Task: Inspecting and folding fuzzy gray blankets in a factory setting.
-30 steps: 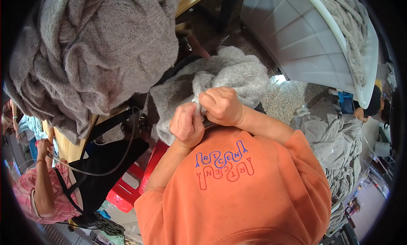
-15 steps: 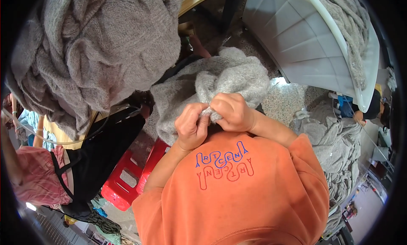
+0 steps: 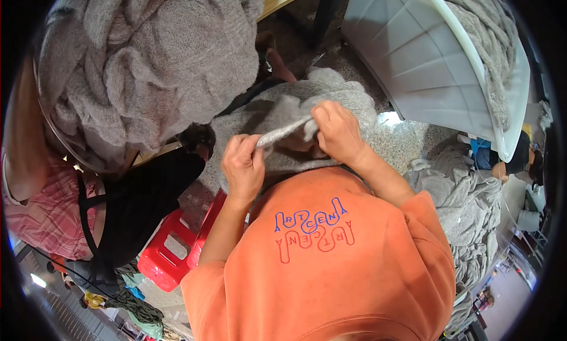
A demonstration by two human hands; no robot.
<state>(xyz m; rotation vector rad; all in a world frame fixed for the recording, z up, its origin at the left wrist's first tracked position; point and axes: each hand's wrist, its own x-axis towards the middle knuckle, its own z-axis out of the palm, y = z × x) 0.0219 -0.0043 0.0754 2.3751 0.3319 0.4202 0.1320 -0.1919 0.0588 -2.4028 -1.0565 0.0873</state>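
A grey knitted garment point(image 3: 242, 125) lies bunched over my lap. My left hand point(image 3: 243, 167) pinches one end of a stretch of its edge, fingers closed round the knit. My right hand point(image 3: 338, 129) grips the other end, a little farther off and higher. Between the two hands the edge runs taut and slanting, with an opening in the fabric under it. The fingertips of both hands are partly hidden by the knit.
A large heap of grey knitwear point(image 3: 177, 63) rests on a table point(image 3: 286, 0) at the far left. A white plastic bin point(image 3: 413, 51) stands far right, more knitwear point(image 3: 455, 193) below it. A red stool point(image 3: 168, 249) and a person in a checked pink top point(image 3: 44, 205) are at left.
My hands were together at the knit; now they are apart, with the edge stretched between them. The right hand has moved up and away. The person at left has leaned closer to the heap.
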